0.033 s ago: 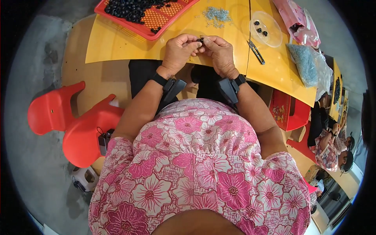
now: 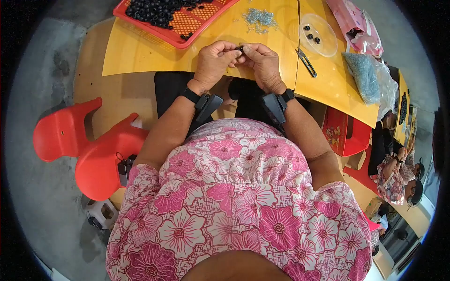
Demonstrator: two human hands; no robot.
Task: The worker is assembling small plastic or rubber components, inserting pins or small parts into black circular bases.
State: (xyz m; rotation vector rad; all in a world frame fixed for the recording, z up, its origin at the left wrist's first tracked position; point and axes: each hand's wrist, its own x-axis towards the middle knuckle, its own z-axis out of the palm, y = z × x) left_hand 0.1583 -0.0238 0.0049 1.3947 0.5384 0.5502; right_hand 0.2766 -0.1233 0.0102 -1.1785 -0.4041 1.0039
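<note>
Just above the table's near edge, my left hand [image 2: 215, 62] and my right hand [image 2: 264, 64] meet fingertip to fingertip. Pinched between them is a small round black part [image 2: 241, 48], mostly covered by the fingers. Both hands are closed on it. Beyond my left hand, a red plastic basket [image 2: 180, 43] holds a heap of black ring-shaped parts [image 2: 152, 11]. A scatter of small clear, bluish pieces [image 2: 260, 18] lies on the yellow table [image 2: 136, 58] past my right hand. Farther right, a round clear dish [image 2: 328, 47] contains three black parts [image 2: 317, 40].
Thread snips [image 2: 307, 63] lie right of my right hand. A bag of bluish pieces [image 2: 363, 77] and a pink bag [image 2: 358, 30] stand along the right side. Red chairs [image 2: 101, 166] are at the left. Another person [image 2: 391, 178] sits at the far right.
</note>
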